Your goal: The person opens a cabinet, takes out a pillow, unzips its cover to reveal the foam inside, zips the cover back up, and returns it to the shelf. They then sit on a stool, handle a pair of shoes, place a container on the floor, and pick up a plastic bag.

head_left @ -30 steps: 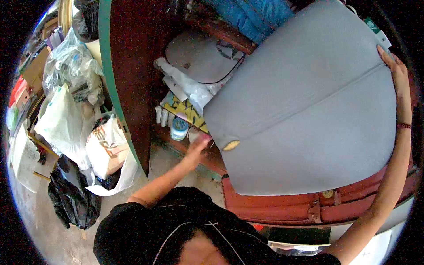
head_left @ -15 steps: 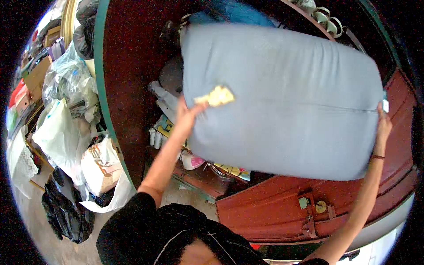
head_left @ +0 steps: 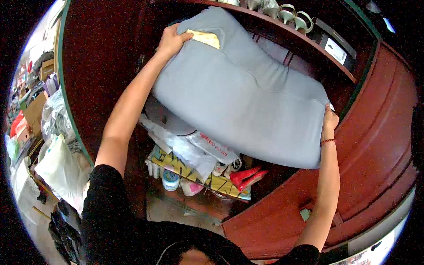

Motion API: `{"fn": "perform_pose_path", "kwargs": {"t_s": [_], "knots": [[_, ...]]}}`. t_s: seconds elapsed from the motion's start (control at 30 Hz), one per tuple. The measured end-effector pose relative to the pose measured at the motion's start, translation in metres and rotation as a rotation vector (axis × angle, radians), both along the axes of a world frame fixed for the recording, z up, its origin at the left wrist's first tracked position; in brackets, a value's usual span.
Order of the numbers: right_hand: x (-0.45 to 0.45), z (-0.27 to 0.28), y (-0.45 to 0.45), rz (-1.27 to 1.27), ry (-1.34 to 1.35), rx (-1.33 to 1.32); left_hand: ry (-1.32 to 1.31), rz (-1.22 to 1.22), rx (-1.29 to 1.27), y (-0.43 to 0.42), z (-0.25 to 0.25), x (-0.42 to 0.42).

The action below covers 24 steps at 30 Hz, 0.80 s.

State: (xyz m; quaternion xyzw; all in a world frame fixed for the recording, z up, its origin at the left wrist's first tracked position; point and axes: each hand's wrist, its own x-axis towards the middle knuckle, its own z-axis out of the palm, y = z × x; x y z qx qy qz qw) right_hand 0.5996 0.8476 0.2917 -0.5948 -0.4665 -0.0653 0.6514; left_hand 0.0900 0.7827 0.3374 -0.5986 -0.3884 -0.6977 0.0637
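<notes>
A large grey contoured pillow [head_left: 247, 92] is held up at a slant in front of the cabinet. My left hand [head_left: 171, 43] is closed on its upper left edge. Under that thumb, a folded yellow cloth [head_left: 205, 39] is pressed flat against the pillow's face. At the lower right end, my right hand [head_left: 330, 120] grips the pillow's edge, beside a small white tag [head_left: 332, 106]. The pillow hides much of the cabinet behind it.
Light-coloured shoes [head_left: 287, 14] and a dark box [head_left: 335, 46] stand on the upper shelf. Below lie plastic-wrapped items [head_left: 210, 148], red shoes [head_left: 246, 177] and a blue-and-white tub [head_left: 170, 180]. The red-brown cabinet door [head_left: 353, 163] stands open at right; bags [head_left: 62, 170] are at left.
The pillow has tilted and been raised at its left end, its right end shifting left. More of the lower shelf shows. The yellow cloth moved up with my left hand.
</notes>
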Motion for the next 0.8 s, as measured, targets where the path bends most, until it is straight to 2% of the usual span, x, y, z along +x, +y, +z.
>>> {"fn": "perform_pose_path", "kwargs": {"t_s": [0.03,0.1,0.17,0.23,0.3,0.37,0.4,0.43,0.53,0.6,0.63,0.73,0.77,0.8], "knots": [[0.009,0.001,0.015,0.004,0.008,0.008,0.005,0.012,-0.030,0.006,0.006,0.003],[0.021,0.004,0.035,-0.192,-0.083,0.029,0.008,-0.023,0.012,0.032,0.014,0.006],[0.032,0.011,0.052,-0.187,-0.089,0.119,0.000,-0.062,0.045,0.059,0.015,0.013],[0.037,0.021,0.072,-0.214,-0.110,0.177,-0.033,0.104,-0.003,0.088,0.013,0.026],[0.035,0.026,0.080,-0.157,-0.057,0.156,-0.047,0.105,0.060,0.119,0.017,0.032],[0.039,0.030,0.106,-0.323,-0.191,0.108,-0.041,0.255,-0.091,0.138,0.021,0.043],[0.040,0.029,0.117,-0.298,-0.129,0.084,0.017,0.367,-0.040,0.167,0.028,0.039],[0.041,0.029,0.127,-0.299,-0.126,0.083,0.021,0.366,-0.040,0.184,0.034,0.040],[0.043,0.020,0.155,-0.296,-0.100,0.036,0.056,0.520,-0.168,0.207,0.043,0.054],[0.064,-0.004,0.186,-0.273,-0.376,-0.230,0.032,0.527,-0.235,0.225,0.032,0.052],[0.076,-0.017,0.217,-0.348,-0.402,-0.311,0.015,0.538,-0.304,0.233,0.025,0.053],[0.029,-0.007,0.191,-0.318,-0.517,-0.406,0.047,0.565,-0.382,0.241,0.020,0.055],[0.025,-0.005,0.196,-0.331,-0.604,-0.263,0.073,0.579,-0.447,0.241,0.023,0.055],[0.016,0.008,0.188,-0.234,-0.618,-0.247,0.079,0.575,-0.413,0.240,0.026,0.054]]}}
